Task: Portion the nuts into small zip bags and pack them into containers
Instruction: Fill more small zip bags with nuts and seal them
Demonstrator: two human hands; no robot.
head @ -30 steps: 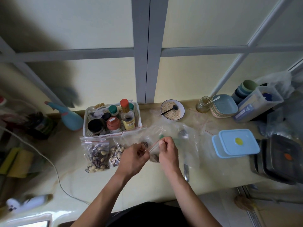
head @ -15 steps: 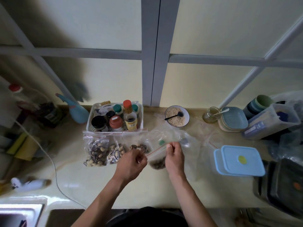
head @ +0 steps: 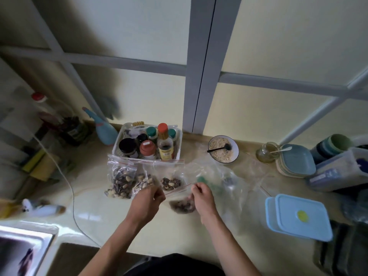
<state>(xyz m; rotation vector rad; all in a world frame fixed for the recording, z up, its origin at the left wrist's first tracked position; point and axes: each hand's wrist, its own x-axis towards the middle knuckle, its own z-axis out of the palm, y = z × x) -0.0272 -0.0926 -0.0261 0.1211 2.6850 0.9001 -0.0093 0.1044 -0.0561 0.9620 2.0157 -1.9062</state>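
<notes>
Both hands, left and right, grip pinched tight on a nut-filled zip bag; labels unreadable.

We note a small zip bag of mixed nuts held above the counter; three filled zip bags lie before the condiment basket; blue lidded container rightward.

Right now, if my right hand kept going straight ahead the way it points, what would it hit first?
Probably the crumpled clear plastic bag lying just beyond the right hand, and farther along the white bowl of oats; depth is hard to judge.
</notes>
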